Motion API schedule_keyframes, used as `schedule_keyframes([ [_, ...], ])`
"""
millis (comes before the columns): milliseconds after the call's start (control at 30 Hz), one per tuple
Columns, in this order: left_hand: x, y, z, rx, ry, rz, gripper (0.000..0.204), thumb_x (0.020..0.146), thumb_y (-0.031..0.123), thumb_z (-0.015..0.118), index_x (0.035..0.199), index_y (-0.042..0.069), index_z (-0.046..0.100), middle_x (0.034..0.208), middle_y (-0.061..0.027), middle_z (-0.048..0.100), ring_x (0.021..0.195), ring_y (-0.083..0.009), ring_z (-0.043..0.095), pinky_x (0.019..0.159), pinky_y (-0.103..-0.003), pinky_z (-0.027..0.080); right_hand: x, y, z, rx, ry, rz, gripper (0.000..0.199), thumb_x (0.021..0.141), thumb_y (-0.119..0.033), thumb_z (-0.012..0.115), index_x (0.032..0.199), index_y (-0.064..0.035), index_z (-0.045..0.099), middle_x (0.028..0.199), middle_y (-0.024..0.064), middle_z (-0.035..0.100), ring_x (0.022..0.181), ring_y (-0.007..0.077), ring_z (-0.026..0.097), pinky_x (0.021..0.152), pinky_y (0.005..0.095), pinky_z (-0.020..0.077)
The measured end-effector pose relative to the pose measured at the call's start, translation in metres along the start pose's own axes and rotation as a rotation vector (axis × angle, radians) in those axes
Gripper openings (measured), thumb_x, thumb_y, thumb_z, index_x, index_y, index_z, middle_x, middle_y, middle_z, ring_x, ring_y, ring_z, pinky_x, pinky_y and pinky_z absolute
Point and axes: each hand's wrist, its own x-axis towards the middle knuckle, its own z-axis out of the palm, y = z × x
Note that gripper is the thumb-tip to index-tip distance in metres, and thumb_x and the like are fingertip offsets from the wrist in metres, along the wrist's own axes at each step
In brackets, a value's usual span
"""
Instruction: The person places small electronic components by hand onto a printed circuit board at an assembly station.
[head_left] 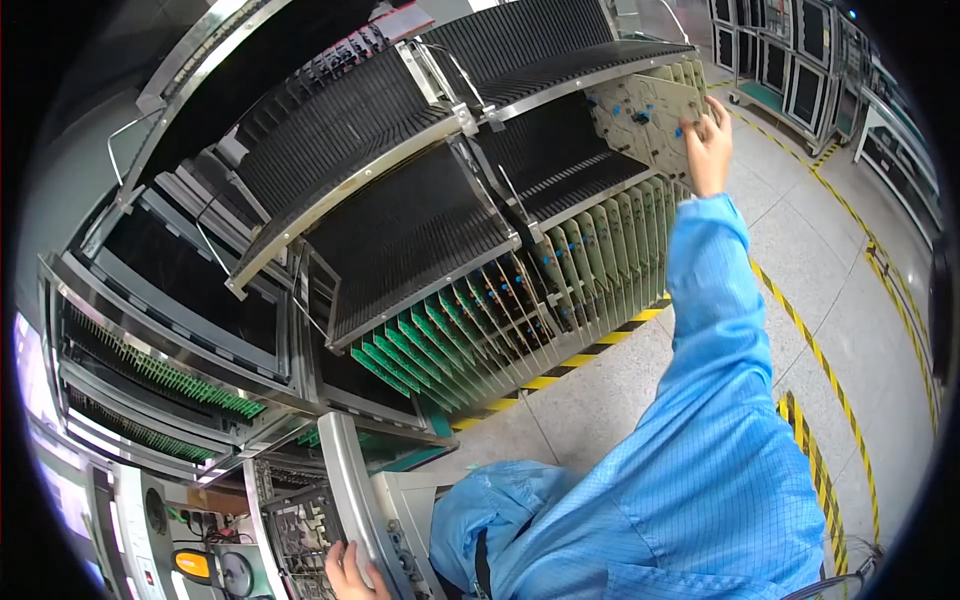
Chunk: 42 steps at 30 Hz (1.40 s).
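Left hand (pixel 350 572) is at the bottom edge, nearest the camera, well below and left of the rack (pixel 420 230). It rests on a grey metal rail (pixel 352 500) of the machine frame; fingers curl loosely over the rail edge, only partly in frame, so can't tell if it's a real grip or just a rest. Just left of that hand: an orange button (pixel 192 565) on a panel. Blue sleeve (pixel 700 400) of the right arm runs from the lower middle up and right, arm nearly fully extended, elbow close to straight. Right hand (pixel 708 148) is at the upper right corner of the rack, palm toward the rack, fingers pinched on the edge of one pale circuit board (pixel 650 115) with blue parts on it. That board sits at the top right of the rack, partly out of its slot, tilted. The rack has black slotted walls in several tiers. Lower tier holds a row of boards on edge: green ones (pixel 410 350) toward the left, pale ones (pixel 600 250) toward the right, too many and too packed to count. Floor (pixel 840 330) right of the rack is grey with yellow-black striped tape (pixel 800 320). Further racks (pixel 790 60) stand beyond the rack's top right.
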Motion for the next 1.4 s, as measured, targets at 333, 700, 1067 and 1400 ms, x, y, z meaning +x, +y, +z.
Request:
schedule_keyframes([
  [333, -0.014, -0.03, -0.012, 0.073, 0.112, -0.176, 0.039, 0.077, -0.006, 0.055, 0.115, 0.0, 0.054, 0.121, -0.0206, 0.049, 0.11, -0.0391, 0.049, 0.095, -0.042, 0.04, -0.042, -0.181, -0.183, -0.864, -0.719, -0.95, 0.032, 0.089, -0.008, 0.057, 0.118, 0.0046, 0.054, 0.1, 0.0098, 0.065, 0.09, 0.0136, 0.059, 0.082, 0.0261, 0.0443],
  [700, -0.127, -0.069, -0.044, 0.224, 0.248, -0.627, 0.036, 0.077, 0.009, 0.062, 0.112, 0.001, 0.056, 0.116, -0.0206, 0.052, 0.109, -0.038, 0.048, 0.092, -0.045, 0.04, -0.23, -0.484, -0.011, -1.554, 2.376, -1.721, 0.027, 0.091, -0.015, 0.053, 0.112, 0.0023, 0.054, 0.109, 0.0131, 0.063, 0.096, 0.0243, 0.062, 0.087, 0.0377, 0.049],
  [1067, -0.166, -0.088, -0.056, -0.267, 0.601, -0.858, 0.03, 0.083, -0.004, 0.051, 0.113, -0.001, 0.055, 0.112, -0.0189, 0.055, 0.102, -0.0354, 0.055, 0.09, -0.035, 0.042, -0.357, -0.628, -0.011, -1.039, 2.487, -1.655, 0.035, 0.093, -0.013, 0.049, 0.121, 0.0074, 0.049, 0.113, 0.02, 0.061, 0.102, 0.031, 0.061, 0.09, 0.0433, 0.0497],
  [1400, -0.16, -0.083, -0.043, -0.916, 0.514, -0.811, 0.057, 0.088, 0.003, 0.056, 0.139, -0.001, 0.03, 0.13, -0.0187, 0.047, 0.118, -0.0269, 0.049, 0.099, -0.033, 0.039, -0.346, -0.616, -0.026, -1.072, 2.376, -1.667, 0.039, 0.094, -0.013, 0.046, 0.127, 0.0067, 0.043, 0.121, 0.0209, 0.056, 0.108, 0.0314, 0.059, 0.094, 0.0434, 0.0479],
])
